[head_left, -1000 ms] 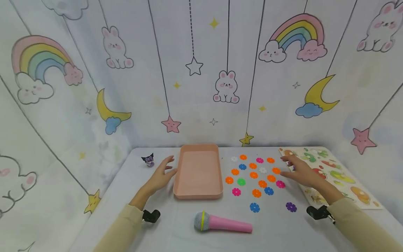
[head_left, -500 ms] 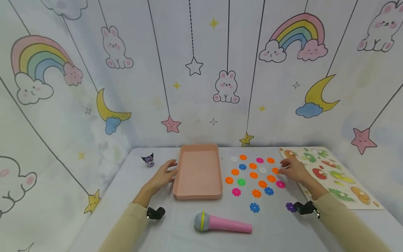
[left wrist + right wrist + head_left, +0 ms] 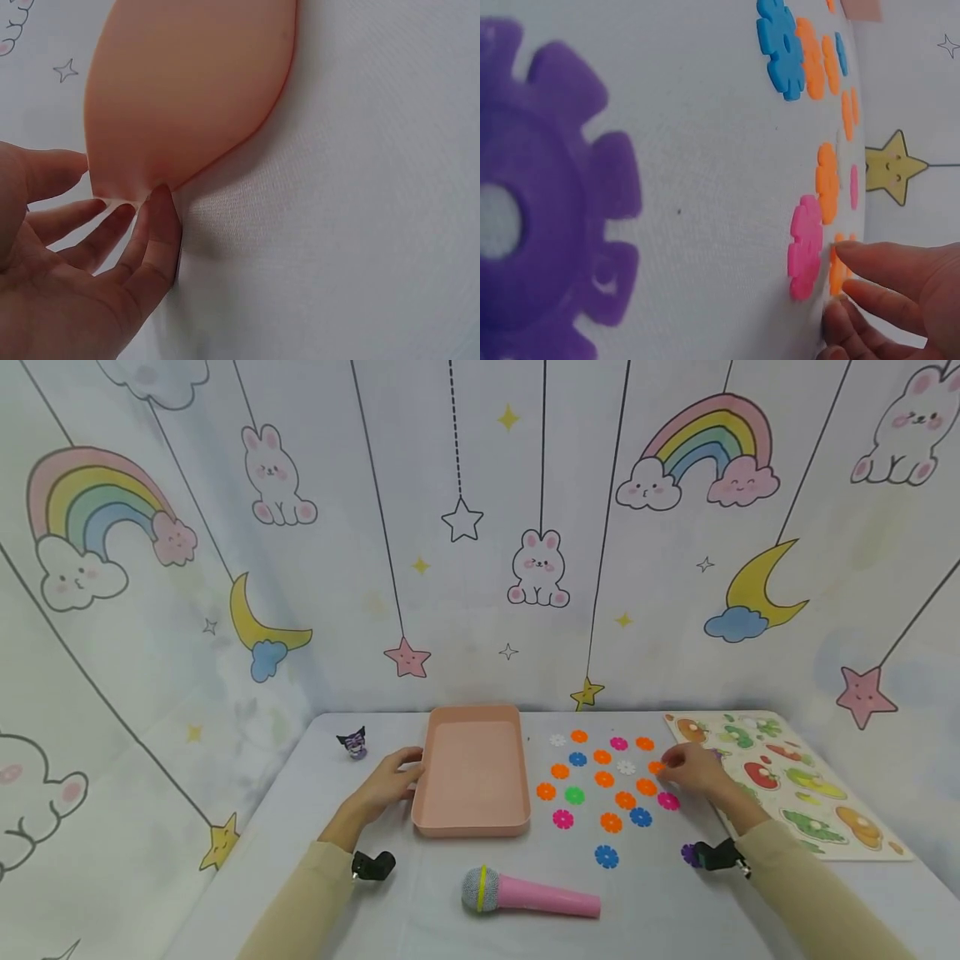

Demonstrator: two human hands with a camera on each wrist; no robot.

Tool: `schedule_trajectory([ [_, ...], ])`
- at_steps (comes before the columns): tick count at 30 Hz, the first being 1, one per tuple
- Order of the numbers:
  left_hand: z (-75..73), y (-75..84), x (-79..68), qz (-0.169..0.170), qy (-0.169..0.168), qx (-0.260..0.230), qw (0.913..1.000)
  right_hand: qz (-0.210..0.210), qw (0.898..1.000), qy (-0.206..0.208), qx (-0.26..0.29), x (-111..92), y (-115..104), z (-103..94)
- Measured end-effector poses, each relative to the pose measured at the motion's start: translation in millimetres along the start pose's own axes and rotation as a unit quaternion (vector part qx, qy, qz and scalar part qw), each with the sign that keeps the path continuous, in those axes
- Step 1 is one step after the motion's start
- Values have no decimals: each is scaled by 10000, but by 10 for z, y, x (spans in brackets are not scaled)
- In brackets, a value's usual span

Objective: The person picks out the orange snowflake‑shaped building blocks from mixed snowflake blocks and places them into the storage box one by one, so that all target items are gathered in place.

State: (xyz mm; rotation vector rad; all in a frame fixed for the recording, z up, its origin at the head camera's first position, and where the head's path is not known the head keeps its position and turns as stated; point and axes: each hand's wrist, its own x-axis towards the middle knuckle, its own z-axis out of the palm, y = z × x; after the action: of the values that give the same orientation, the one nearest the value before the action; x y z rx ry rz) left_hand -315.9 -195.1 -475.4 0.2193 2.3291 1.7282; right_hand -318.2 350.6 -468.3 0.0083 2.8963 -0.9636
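"First, what is the head view showing?"

"A peach-coloured tray (image 3: 474,768) is lying on the white table (image 3: 420,906), and flower-shaped discs (image 3: 574,795) in several colours are spreading out to its right. The left hand (image 3: 384,783) is touching the tray's left side, its fingers reaching loosely toward the wall. The right hand (image 3: 693,768) is hovering low at the right edge of the scatter, its fingertips meeting at an orange disc (image 3: 655,767)."

"And what is surrounding them?"

"A pink microphone (image 3: 536,892) with a grey head is lying nearer the wearer. A small dark figurine (image 3: 353,742) is standing beyond the left hand, and a board (image 3: 782,797) bearing fruit and vegetable pictures is lying beside the right hand."

"What is the left wrist view adding?"

"The tray's outer wall is filling the upper middle. The thumb is touching its edge, while the other fingers, gently bending, are resting their tips against the wall; the hand is spanning fairly wide."

"And the right wrist view?"

"Thumb and forefinger are pinching the orange disc; whether it is lifting off the table is not showing. A pink disc (image 3: 805,247) is lying just beside it, and a purple disc (image 3: 562,187) is looming large in the foreground, partly cut off."
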Motion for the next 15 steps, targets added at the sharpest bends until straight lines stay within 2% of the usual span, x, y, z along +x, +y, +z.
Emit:
schedule_trajectory([
  [6, -4, -2, -8, 59, -145, -27, 9999, -8, 10000, -24, -38, -1, -18, 12],
  [15, 1, -1, -10, 14, -62, 9, 10000, -28, 9999, 125, 103, -51, -98, -22],
])
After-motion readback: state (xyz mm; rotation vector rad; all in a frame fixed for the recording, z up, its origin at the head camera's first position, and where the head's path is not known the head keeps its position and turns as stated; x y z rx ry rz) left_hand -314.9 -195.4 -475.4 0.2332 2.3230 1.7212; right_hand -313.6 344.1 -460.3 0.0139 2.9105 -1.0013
